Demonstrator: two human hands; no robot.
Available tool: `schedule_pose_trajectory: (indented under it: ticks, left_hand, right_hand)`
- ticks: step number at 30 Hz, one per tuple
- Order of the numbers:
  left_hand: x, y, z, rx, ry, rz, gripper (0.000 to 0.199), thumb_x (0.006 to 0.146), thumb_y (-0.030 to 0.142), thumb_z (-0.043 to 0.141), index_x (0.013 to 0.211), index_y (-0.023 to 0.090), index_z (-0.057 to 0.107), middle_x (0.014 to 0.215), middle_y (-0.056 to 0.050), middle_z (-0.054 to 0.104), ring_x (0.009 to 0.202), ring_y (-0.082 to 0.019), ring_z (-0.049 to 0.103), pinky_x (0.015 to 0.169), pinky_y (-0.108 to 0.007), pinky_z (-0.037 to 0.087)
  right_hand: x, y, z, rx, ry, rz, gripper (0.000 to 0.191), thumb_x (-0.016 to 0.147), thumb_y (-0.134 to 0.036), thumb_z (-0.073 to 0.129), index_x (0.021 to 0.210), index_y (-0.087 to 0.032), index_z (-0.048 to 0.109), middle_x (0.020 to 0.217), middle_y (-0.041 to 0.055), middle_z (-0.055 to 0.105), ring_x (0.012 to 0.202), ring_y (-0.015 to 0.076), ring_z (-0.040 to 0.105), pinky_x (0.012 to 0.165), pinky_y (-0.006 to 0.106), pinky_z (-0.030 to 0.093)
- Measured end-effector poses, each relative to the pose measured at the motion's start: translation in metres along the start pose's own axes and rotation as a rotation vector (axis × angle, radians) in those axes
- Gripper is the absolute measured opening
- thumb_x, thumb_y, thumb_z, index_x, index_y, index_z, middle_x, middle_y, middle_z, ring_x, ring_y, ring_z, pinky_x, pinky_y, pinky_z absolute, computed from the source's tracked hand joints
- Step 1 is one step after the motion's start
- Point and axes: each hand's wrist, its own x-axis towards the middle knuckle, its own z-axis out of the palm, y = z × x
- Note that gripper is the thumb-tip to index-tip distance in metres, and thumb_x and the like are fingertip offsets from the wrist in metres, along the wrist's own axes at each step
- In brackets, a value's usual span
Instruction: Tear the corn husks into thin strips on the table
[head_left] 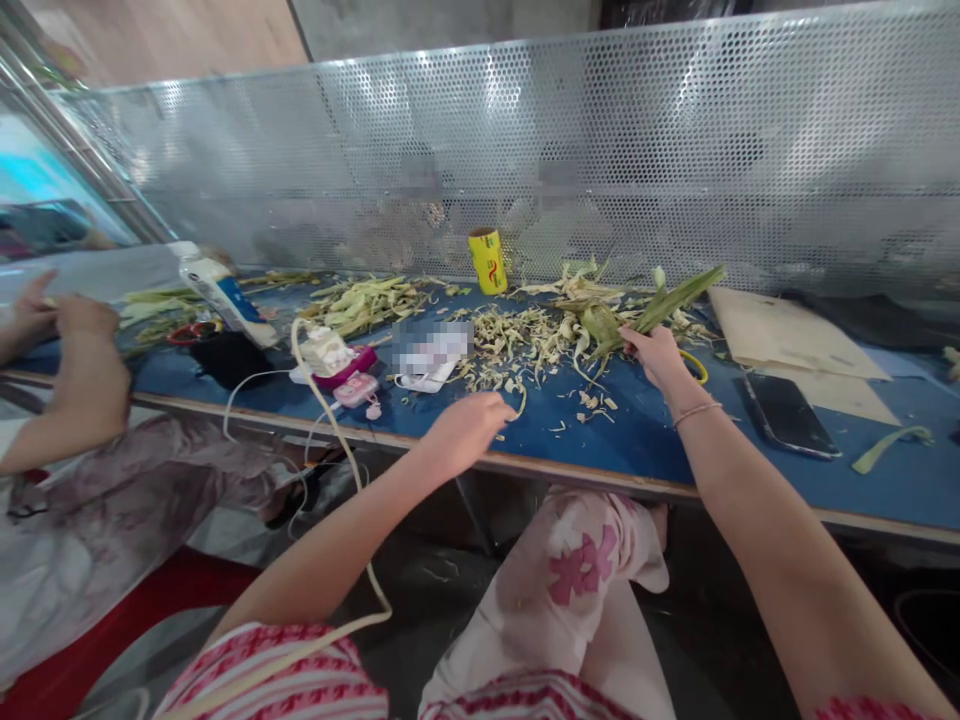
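Near the table's front edge, my left hand (469, 430) is closed, pinching a thin pale green strip (519, 402) that curls up from the fingertips. Farther right and deeper over the table, my right hand (654, 352) grips a bunch of green leaves (679, 298), whose long blades point up to the right. Beside and behind the bunch lies a heap of pale curled plant scraps (517, 340). A yellow ring (694, 367) rests just right of my right hand.
A yellow can (487, 262) stands before the perforated metal screen (525, 130). A white bottle (225, 290), a pink case (354, 367) and a cable (337, 430) are left. A phone (791, 413) and brown paper (795, 335) lie right. Another person's hands (82, 315) are far left.
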Motion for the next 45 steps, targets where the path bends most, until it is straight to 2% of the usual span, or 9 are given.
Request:
schedule_pose_trajectory:
  ticks: [3, 5, 7, 10, 16, 25, 33, 38, 45]
  left_hand:
    - [-0.015, -0.043, 0.002, 0.259, 0.098, -0.149, 0.038, 0.078, -0.003, 0.043, 0.099, 0.017, 0.068, 0.101, -0.012, 0.066, 0.098, -0.024, 0.058, 0.082, -0.037, 0.047]
    - [-0.022, -0.065, 0.003, 0.346, 0.108, -0.185, 0.034, 0.080, 0.001, 0.044, 0.095, 0.019, 0.068, 0.109, -0.012, 0.067, 0.101, -0.026, 0.056, 0.080, -0.040, 0.045]
    - [-0.025, -0.079, 0.004, 0.373, 0.085, -0.162, 0.024, 0.084, 0.007, 0.047, 0.085, 0.020, 0.068, 0.107, -0.010, 0.068, 0.101, -0.027, 0.056, 0.079, -0.040, 0.044]
    - [-0.024, -0.083, 0.006, 0.367, 0.067, -0.135, 0.018, 0.086, 0.014, 0.051, 0.081, 0.021, 0.067, 0.090, -0.008, 0.070, 0.096, -0.025, 0.057, 0.079, -0.037, 0.043]
    - [-0.024, -0.064, 0.011, 0.414, 0.161, -0.187, 0.020, 0.090, 0.013, 0.046, 0.086, 0.016, 0.065, 0.080, -0.008, 0.066, 0.078, -0.020, 0.061, 0.069, -0.031, 0.044]
    - [-0.021, -0.026, 0.016, 0.382, 0.294, 0.005, 0.024, 0.093, 0.014, 0.043, 0.075, 0.017, 0.058, 0.070, -0.006, 0.061, 0.071, -0.019, 0.058, 0.069, -0.032, 0.045]
    - [-0.012, 0.006, 0.008, 0.249, 0.441, 0.140, 0.021, 0.094, 0.016, 0.042, 0.078, 0.017, 0.055, 0.072, -0.004, 0.061, 0.071, -0.017, 0.055, 0.070, -0.029, 0.046]
    - [-0.006, 0.015, 0.008, 0.144, 0.451, 0.136, 0.023, 0.095, 0.016, 0.040, 0.075, 0.017, 0.051, 0.069, -0.003, 0.060, 0.067, -0.015, 0.056, 0.066, -0.028, 0.047]
    - [-0.025, 0.051, -0.008, 0.038, 0.592, 0.189, 0.012, 0.090, 0.010, 0.049, 0.081, 0.019, 0.050, 0.073, -0.003, 0.063, 0.070, -0.014, 0.060, 0.068, -0.028, 0.051]
  right_hand:
    - [-0.001, 0.000, 0.001, -0.013, -0.021, -0.008, 0.021, 0.056, -0.026, 0.077, 0.068, -0.016, 0.063, 0.058, -0.0033, 0.059, 0.050, 0.0080, 0.046, 0.051, 0.024, 0.045]
    - [-0.002, 0.000, 0.001, -0.026, -0.039, -0.021, 0.020, 0.056, -0.026, 0.076, 0.068, -0.016, 0.063, 0.057, -0.0034, 0.059, 0.050, 0.0079, 0.046, 0.051, 0.024, 0.043]
    - [-0.002, 0.000, 0.001, -0.037, -0.038, -0.020, 0.021, 0.056, -0.026, 0.077, 0.068, -0.015, 0.064, 0.057, -0.0033, 0.059, 0.049, 0.0079, 0.046, 0.049, 0.023, 0.042]
    - [-0.002, 0.000, 0.001, -0.042, -0.015, 0.007, 0.020, 0.057, -0.026, 0.077, 0.068, -0.015, 0.064, 0.057, -0.0029, 0.058, 0.049, 0.0082, 0.046, 0.048, 0.023, 0.041]
    - [-0.004, -0.003, 0.002, -0.053, -0.005, 0.026, 0.017, 0.058, -0.023, 0.075, 0.067, -0.015, 0.064, 0.053, -0.0035, 0.057, 0.048, 0.0082, 0.046, 0.048, 0.023, 0.040]
    - [-0.003, -0.003, 0.001, -0.007, -0.017, 0.023, 0.019, 0.055, -0.023, 0.077, 0.067, -0.015, 0.063, 0.056, -0.0037, 0.058, 0.048, 0.0074, 0.045, 0.048, 0.023, 0.040]
    - [-0.002, 0.000, 0.000, -0.044, -0.031, 0.009, 0.021, 0.057, -0.026, 0.078, 0.067, -0.015, 0.063, 0.054, -0.0034, 0.057, 0.047, 0.0083, 0.045, 0.048, 0.024, 0.040]
    - [-0.003, -0.001, 0.001, -0.037, -0.022, 0.009, 0.020, 0.056, -0.025, 0.078, 0.066, -0.015, 0.063, 0.052, -0.0035, 0.056, 0.046, 0.0078, 0.045, 0.046, 0.023, 0.039]
    - [-0.003, 0.000, 0.001, -0.040, -0.022, 0.016, 0.025, 0.053, -0.029, 0.080, 0.066, -0.016, 0.062, 0.053, -0.0037, 0.057, 0.048, 0.0079, 0.046, 0.047, 0.023, 0.041]
